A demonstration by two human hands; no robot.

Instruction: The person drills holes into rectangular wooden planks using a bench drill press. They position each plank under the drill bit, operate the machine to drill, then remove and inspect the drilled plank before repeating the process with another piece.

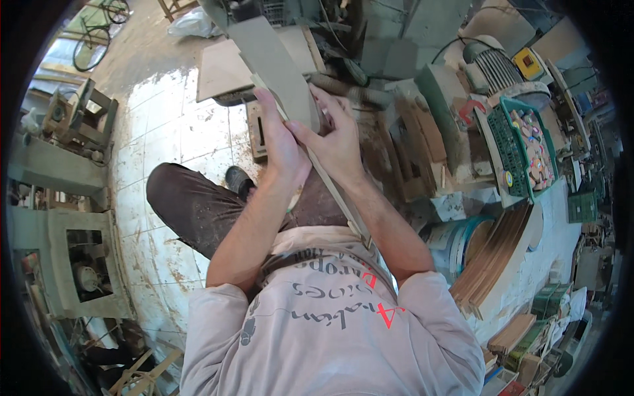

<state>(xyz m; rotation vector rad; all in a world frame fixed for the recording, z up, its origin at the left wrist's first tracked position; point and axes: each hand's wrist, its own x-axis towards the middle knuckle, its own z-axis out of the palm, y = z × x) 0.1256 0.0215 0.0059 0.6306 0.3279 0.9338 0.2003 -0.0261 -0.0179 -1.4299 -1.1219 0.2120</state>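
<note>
Both hands hold a long, flat, curved wooden board (274,63) that runs from the upper middle of the view down toward my chest, where its thin lower edge (343,204) shows. My left hand (281,142) grips the board's left edge with the fingers pointing up. My right hand (337,142) clasps the right side just beside it, with the fingers wrapped over the face. I sit with a knee in brown trousers (191,204) raised to the left and a dark shoe (238,181) on the floor.
A white tiled floor (158,132) lies left, with concrete-grey machine frames (72,257) along it. A flat board (221,69) lies ahead. To the right are a stack of curved wooden pieces (498,254), a green crate (522,142) of wood offcuts, an electric motor (492,66) and a bucket (456,241).
</note>
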